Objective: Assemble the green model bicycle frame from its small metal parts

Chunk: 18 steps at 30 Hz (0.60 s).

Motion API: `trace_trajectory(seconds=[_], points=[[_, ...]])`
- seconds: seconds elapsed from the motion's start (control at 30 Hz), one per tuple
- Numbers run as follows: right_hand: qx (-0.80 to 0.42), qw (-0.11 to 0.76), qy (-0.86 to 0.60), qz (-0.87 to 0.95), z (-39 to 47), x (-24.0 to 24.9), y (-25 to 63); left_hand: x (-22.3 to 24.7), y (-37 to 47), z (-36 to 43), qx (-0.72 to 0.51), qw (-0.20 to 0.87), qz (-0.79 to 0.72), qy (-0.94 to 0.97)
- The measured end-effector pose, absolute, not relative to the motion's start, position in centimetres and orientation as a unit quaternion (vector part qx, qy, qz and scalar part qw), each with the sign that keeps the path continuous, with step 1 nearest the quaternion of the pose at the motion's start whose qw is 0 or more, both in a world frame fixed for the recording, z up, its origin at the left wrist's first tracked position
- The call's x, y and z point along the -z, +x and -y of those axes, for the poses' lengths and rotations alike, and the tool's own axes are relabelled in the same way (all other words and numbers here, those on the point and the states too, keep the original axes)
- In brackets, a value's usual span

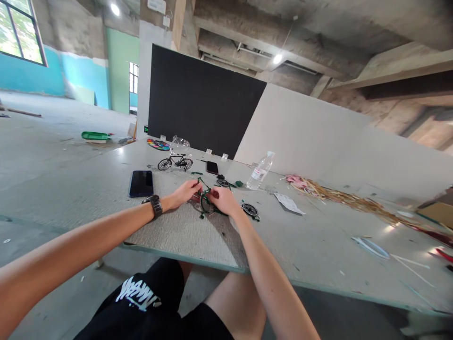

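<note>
A small green model bicycle point(205, 204) is between my two hands, just above the table. The fingers of my left hand point(188, 191) pinch its left side near the upper frame. My right hand point(223, 198) closes on its other side and covers part of it. Beyond my right hand lie a loose small wheel point(222, 182) and green parts. Another spoked wheel point(249, 209) rests to the right of that hand, with a small green piece by it. A finished-looking black model bicycle point(174, 162) stands upright farther back on the left.
A dark phone point(141, 183) lies left of my hands, and a smaller one point(212, 167) lies behind them. A clear water bottle point(261, 171) stands to the right, near a paper slip point(289, 203). Bundled strips point(336, 196) run along the right side. A black panel point(205, 104) rises behind.
</note>
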State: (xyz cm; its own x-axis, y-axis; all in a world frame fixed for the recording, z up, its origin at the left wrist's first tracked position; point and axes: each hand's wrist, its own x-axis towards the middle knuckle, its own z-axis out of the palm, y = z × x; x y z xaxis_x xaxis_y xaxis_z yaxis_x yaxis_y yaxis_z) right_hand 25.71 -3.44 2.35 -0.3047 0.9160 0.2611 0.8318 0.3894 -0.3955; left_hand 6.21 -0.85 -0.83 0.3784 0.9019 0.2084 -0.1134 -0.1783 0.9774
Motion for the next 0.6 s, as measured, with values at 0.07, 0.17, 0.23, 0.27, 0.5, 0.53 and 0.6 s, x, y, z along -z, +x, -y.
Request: trace_trajectory(seconds=[0.07, 0.17, 0.23, 0.27, 0.5, 0.53, 0.6], points=[[-0.100, 0.224, -0.540, 0.805, 3.5, -2.6, 26.0, 0.8, 6.2, 0.9, -0.464, 0.557, -0.323, 0.608], [-0.102, 0.229, -0.544, 0.801, 3.5, -3.3, 27.2, 0.8, 6.2, 0.9, -0.477, 0.557, -0.330, 0.595], [-0.101, 0.227, -0.552, 0.796, 3.6, -3.7, 28.4, 0.8, 6.1, 0.9, -0.483, 0.557, -0.332, 0.589], [-0.103, 0.221, -0.557, 0.794, 3.6, -3.9, 28.9, 0.8, 6.1, 1.0, -0.484, 0.557, -0.333, 0.587], [-0.142, 0.154, -0.585, 0.784, 3.3, -3.2, 30.0, 0.8, 6.2, 1.0, -0.491, 0.557, -0.349, 0.572], [-0.143, 0.155, -0.588, 0.781, 3.2, -3.1, 29.9, 0.8, 6.2, 0.9, -0.493, 0.558, -0.350, 0.569], [-0.146, 0.159, -0.592, 0.777, 2.9, -2.7, 29.6, 0.8, 6.2, 0.9, -0.495, 0.559, -0.351, 0.565]])
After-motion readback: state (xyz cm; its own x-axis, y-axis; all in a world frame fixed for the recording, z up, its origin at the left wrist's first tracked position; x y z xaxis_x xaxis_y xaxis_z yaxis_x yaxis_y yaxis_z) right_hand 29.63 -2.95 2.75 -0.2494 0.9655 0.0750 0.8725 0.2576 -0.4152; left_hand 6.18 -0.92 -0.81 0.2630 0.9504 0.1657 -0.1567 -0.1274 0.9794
